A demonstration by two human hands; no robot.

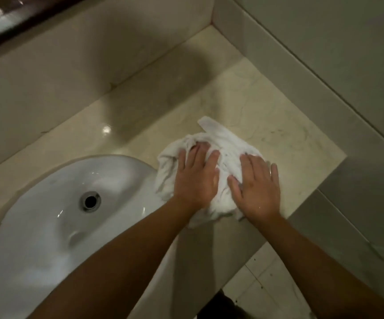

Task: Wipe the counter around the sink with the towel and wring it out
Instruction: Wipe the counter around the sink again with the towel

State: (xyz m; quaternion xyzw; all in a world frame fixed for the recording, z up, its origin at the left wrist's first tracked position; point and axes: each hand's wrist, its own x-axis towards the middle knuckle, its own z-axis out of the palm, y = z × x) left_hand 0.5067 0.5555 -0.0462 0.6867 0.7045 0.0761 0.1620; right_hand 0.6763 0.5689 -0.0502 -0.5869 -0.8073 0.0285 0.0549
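A crumpled white towel [225,146] lies on the cream marble counter [278,134], just right of the white sink [48,215]. My left hand [195,178] rests on the towel's left part, fingers bent and dug into the cloth. My right hand [257,187] lies flat on the towel's right part, fingers spread, palm down. Both hands press the towel against the counter. The towel's left edge touches the sink rim. Part of the towel is hidden beneath my hands.
The sink has a dark drain [90,201] at its middle. Tiled walls [324,54] close the counter at the back and right, meeting in a corner. The counter's front edge [278,229] drops to a tiled floor [262,286] at the lower right.
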